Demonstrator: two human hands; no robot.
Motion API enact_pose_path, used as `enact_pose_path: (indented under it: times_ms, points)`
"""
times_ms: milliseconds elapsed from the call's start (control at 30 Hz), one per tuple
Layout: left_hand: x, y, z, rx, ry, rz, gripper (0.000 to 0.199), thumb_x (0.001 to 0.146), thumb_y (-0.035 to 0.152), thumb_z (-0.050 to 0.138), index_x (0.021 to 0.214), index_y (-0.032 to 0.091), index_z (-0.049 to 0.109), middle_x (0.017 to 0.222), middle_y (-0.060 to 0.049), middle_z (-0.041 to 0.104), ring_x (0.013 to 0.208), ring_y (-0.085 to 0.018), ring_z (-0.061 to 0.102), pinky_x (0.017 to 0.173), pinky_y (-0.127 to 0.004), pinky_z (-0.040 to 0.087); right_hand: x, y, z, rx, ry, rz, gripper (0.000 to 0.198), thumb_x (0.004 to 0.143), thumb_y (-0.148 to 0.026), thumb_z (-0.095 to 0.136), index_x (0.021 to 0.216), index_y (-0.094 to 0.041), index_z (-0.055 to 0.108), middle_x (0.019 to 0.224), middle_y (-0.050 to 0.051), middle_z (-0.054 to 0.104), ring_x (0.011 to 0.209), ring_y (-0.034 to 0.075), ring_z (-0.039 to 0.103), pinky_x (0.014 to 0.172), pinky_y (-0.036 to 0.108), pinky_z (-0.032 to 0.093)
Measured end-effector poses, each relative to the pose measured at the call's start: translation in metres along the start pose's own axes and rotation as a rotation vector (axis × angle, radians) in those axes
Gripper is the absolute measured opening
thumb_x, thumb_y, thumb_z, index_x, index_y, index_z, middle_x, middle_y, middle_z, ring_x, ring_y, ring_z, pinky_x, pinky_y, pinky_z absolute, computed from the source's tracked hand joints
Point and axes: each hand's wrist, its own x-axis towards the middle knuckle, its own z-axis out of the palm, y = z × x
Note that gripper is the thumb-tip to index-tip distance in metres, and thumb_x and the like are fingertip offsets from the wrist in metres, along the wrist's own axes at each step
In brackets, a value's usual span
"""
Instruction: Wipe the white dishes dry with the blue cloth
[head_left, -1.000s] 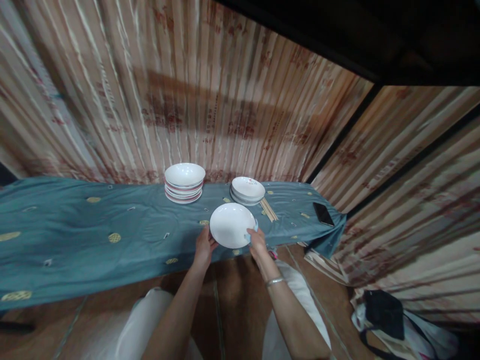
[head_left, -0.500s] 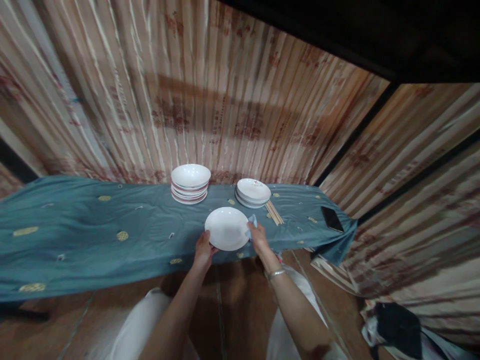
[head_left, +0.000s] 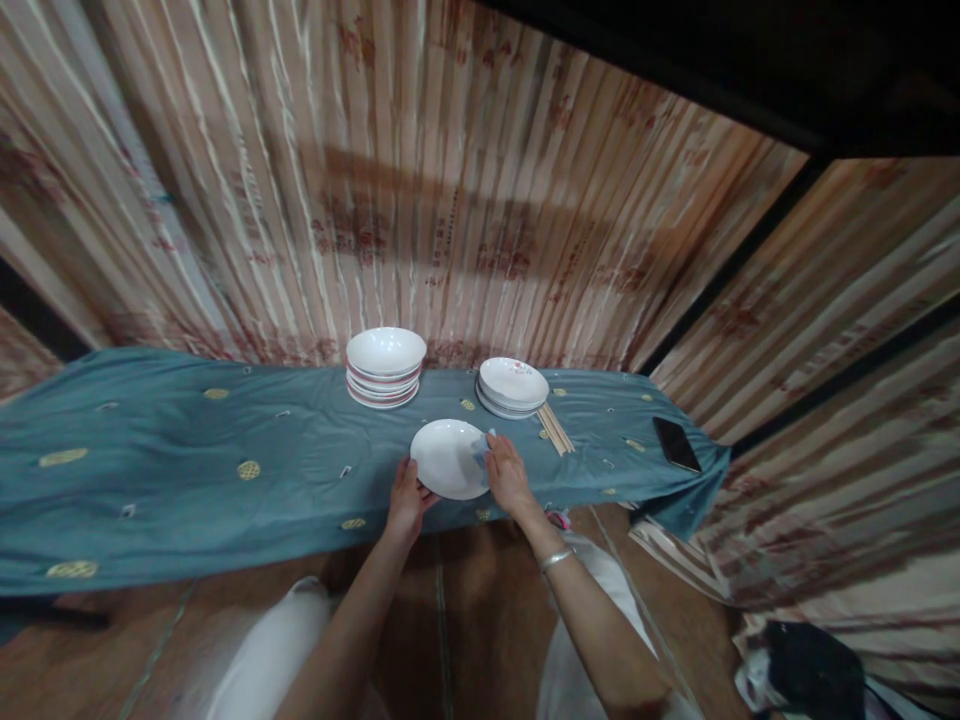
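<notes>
A white plate point(head_left: 444, 460) is held over the front part of the cloth-covered table. My left hand point(head_left: 407, 497) grips its left rim, thumb on top and fingers beneath. At the right rim, my right hand point(head_left: 510, 474) is closed on a light blue cloth point(head_left: 479, 449), which lies against the plate's upper face. Behind the plate to the left rises a stack of white bowls and plates point(head_left: 385, 358). A lower stack of white plates point(head_left: 514, 386) stands behind it to the right, the top one with a red print. Several wooden chopsticks point(head_left: 555, 430) lie beside that stack.
A blue-green patterned tablecloth point(head_left: 187, 450) covers the long table. A black phone point(head_left: 676, 444) lies near its right end. A patterned curtain point(head_left: 450, 200) hangs behind, with dark frame bars at the right. A dark bag-like item point(head_left: 814, 670) sits on the floor at lower right.
My right hand has moved the light blue cloth from outside the plate's right rim onto its upper face. The left hand keeps its grip. The view has shifted slightly.
</notes>
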Motion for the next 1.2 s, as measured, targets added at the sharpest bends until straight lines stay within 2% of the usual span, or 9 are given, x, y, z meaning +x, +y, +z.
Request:
enact_pose_path:
  times_ms: [133, 333, 533, 733, 967, 1200]
  points:
    - [0.0, 0.0, -0.002, 0.014, -0.03, 0.001, 0.052, 0.093, 0.03, 0.049, 0.144, 0.029, 0.038, 0.128, -0.016, 0.062, 0.083, -0.02, 0.072, 0.069, -0.036, 0.058, 0.002, 0.003, -0.011, -0.156, -0.055, -0.043, 0.042, 0.09, -0.013, 0.04, 0.128, -0.01, 0.057, 0.131, 0.017, 0.059, 0.121, 0.024, 0.051, 0.103, 0.041, 0.038]
    - [-0.001, 0.0, -0.004, 0.017, -0.059, 0.024, 0.054, 0.091, 0.031, 0.053, 0.144, 0.027, 0.04, 0.132, -0.017, 0.059, 0.083, -0.021, 0.072, 0.07, -0.036, 0.058, 0.023, -0.004, -0.01, -0.325, -0.138, -0.04, 0.034, 0.086, -0.003, 0.042, 0.109, -0.012, 0.066, 0.113, 0.016, 0.066, 0.105, 0.022, 0.058, 0.097, 0.034, 0.038]
    - [0.0, 0.0, -0.007, 0.034, -0.091, 0.044, 0.058, 0.089, 0.035, 0.056, 0.144, 0.025, 0.04, 0.116, -0.015, 0.067, 0.074, -0.019, 0.071, 0.063, -0.032, 0.058, 0.051, -0.01, 0.004, -0.402, -0.139, -0.099, 0.033, 0.084, 0.003, 0.039, 0.103, -0.007, 0.064, 0.104, 0.018, 0.066, 0.098, 0.023, 0.057, 0.09, 0.034, 0.041]
    - [0.002, 0.0, -0.008, 0.034, -0.084, 0.028, 0.055, 0.091, 0.032, 0.053, 0.144, 0.024, 0.04, 0.106, -0.012, 0.07, 0.067, -0.015, 0.069, 0.062, -0.031, 0.058, 0.074, -0.022, 0.032, -0.415, -0.094, -0.174, 0.034, 0.086, -0.001, 0.037, 0.104, -0.008, 0.065, 0.097, 0.02, 0.067, 0.094, 0.025, 0.058, 0.089, 0.039, 0.044]
    - [0.004, -0.001, -0.009, 0.032, -0.082, 0.027, 0.055, 0.091, 0.033, 0.053, 0.143, 0.025, 0.041, 0.103, -0.009, 0.07, 0.073, -0.015, 0.069, 0.067, -0.029, 0.057, 0.084, -0.044, 0.054, -0.33, -0.153, -0.184, 0.036, 0.087, -0.002, 0.038, 0.114, -0.001, 0.061, 0.109, 0.025, 0.064, 0.106, 0.027, 0.056, 0.097, 0.041, 0.041]
    - [0.006, -0.001, -0.009, 0.017, -0.085, 0.01, 0.056, 0.092, 0.032, 0.052, 0.145, 0.024, 0.038, 0.105, -0.009, 0.071, 0.077, -0.018, 0.07, 0.067, -0.03, 0.058, 0.071, -0.073, 0.063, -0.088, -0.16, -0.227, 0.045, 0.086, -0.003, 0.04, 0.129, -0.002, 0.053, 0.133, 0.023, 0.054, 0.127, 0.026, 0.046, 0.109, 0.045, 0.035]
